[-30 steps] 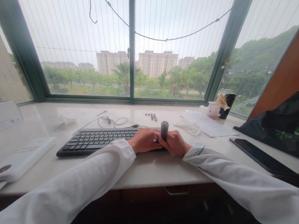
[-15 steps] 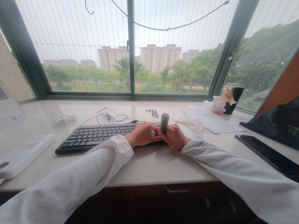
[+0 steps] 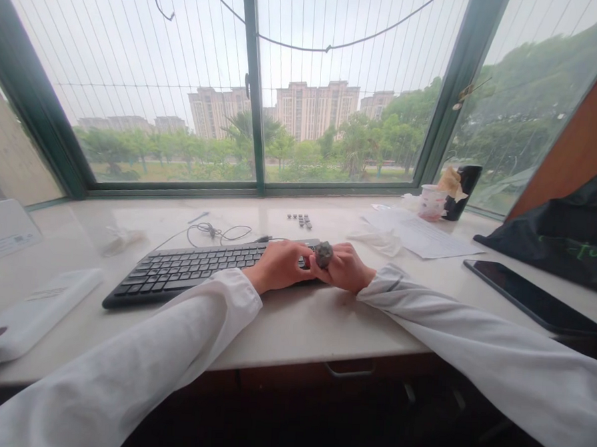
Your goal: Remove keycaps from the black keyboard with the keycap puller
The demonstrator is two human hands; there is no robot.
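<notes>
A black keyboard (image 3: 190, 271) lies on the white desk, its right end covered by my hands. My right hand (image 3: 349, 267) is closed round a dark grey brush-like tool (image 3: 323, 253), whose blunt end points toward me over the keyboard's right part. Beside it, my left hand (image 3: 280, 264) has its fingers bent down onto the keys, thumb meeting the right hand. Whatever its fingertips hold is hidden. Several small loose keycaps (image 3: 304, 221) sit behind the keyboard.
A coiled cable (image 3: 211, 231) lies behind the keyboard. To the right are a crumpled tissue (image 3: 380, 241), paper sheets (image 3: 422, 237), a cup (image 3: 432, 202), a black bottle (image 3: 464, 192) and a phone (image 3: 529, 295). A white device (image 3: 38, 310) lies at the left.
The dark tool has tipped, from standing upright to pointing its end at the camera. Both hands stay together over the keyboard. The whole view has shifted slightly.
</notes>
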